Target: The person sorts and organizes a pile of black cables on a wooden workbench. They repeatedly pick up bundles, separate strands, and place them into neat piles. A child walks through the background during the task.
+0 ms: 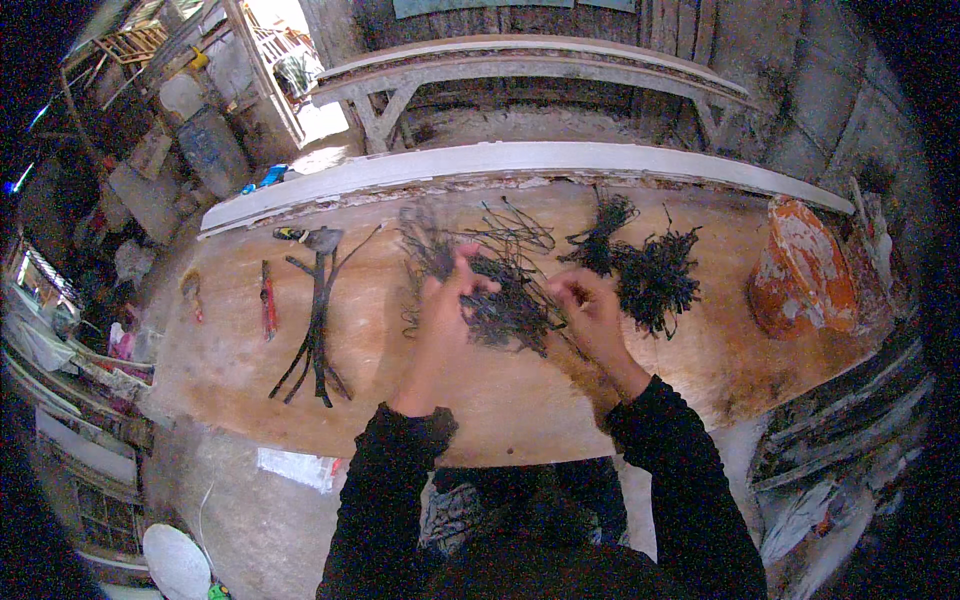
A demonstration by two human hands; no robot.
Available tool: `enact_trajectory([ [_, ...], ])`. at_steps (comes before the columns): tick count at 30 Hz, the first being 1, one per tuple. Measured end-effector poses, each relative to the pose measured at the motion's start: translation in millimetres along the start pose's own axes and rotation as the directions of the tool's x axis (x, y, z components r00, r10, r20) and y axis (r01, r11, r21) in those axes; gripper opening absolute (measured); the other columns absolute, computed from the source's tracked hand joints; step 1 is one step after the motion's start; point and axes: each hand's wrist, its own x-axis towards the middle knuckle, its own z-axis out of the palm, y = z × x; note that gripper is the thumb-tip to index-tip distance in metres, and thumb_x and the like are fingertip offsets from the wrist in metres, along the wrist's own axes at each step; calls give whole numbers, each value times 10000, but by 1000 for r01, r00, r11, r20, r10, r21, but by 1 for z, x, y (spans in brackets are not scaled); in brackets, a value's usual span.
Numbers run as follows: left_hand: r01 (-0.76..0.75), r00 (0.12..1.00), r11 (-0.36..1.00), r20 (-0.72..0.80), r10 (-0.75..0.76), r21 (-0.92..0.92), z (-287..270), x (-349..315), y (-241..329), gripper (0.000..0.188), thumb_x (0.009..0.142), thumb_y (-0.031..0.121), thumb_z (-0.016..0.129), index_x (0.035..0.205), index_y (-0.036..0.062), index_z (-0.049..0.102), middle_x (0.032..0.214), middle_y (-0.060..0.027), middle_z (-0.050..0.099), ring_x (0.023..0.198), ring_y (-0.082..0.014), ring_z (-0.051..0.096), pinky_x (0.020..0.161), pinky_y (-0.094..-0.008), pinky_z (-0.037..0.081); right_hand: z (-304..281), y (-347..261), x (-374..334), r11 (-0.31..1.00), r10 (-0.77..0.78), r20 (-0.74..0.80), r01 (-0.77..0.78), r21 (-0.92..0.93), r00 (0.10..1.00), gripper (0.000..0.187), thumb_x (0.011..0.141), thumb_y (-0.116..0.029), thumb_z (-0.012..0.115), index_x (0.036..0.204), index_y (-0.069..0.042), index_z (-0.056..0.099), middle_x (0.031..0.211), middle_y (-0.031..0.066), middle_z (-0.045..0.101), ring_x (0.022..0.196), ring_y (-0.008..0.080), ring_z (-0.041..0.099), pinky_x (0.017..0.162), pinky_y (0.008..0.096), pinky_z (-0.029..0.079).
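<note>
My left hand (452,290), smeared by motion, is closed around a loose bundle of thin dark wire-like strands (510,305); its upper ends blur beyond my fingers. Just right of that bundle, my right hand (590,305) is held in a pinch, and what lies between its fingertips is too small to make out. Beyond my hands, more thin bent strands (515,228) are spread on the wooden tabletop (480,410). To the right of my right hand lies a thick tangled clump of black strands (657,275), with a smaller bunch (603,222) touching it.
On the left lie a hammer (322,240), several long dark rods (318,330), a red-handled tool (268,300) and a small brush-like item (194,295). An orange, white-smeared container (803,270) stands at right. A white board (520,160) edges the far side; a bench (540,65) stands beyond.
</note>
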Motion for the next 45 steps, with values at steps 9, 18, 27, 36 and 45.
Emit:
enact_trajectory([
  [9,-19,999,968,-43,8,-252,-52,34,-9,270,838,221,486,1038,41,463,586,35,335,514,-89,375,611,-260,390,49,-16,9,848,65,305,108,-519,950,288,642,-61,626,927,-43,591,879,148,589,812,254,577,692,322,450],
  [18,177,974,933,192,-120,-314,-57,34,-8,181,830,197,495,961,73,486,554,63,320,454,-48,310,504,-222,305,24,7,8,828,370,148,-398,396,917,153,711,-19,585,863,-34,570,711,26,557,692,137,536,651,257,440],
  [27,173,970,985,176,-170,1,-12,0,-40,308,806,216,543,1049,42,470,606,52,383,507,-57,346,535,-224,368,22,-21,11,660,328,146,-337,671,933,151,698,16,607,826,-31,543,758,36,568,680,111,535,635,234,444],
  [36,117,949,992,290,-125,44,-9,-10,-46,437,731,256,626,1084,56,462,853,13,535,687,-89,473,611,-240,419,31,-30,-1,927,140,58,-151,345,988,66,729,17,583,771,-5,538,763,52,577,636,113,543,551,263,466],
  [45,237,957,958,129,-259,164,-10,-10,-48,321,748,305,608,933,54,530,759,11,534,642,-87,466,552,-223,406,27,-46,-3,852,220,69,-227,472,973,73,727,16,590,741,-12,524,678,28,549,621,77,528,567,221,433],
])
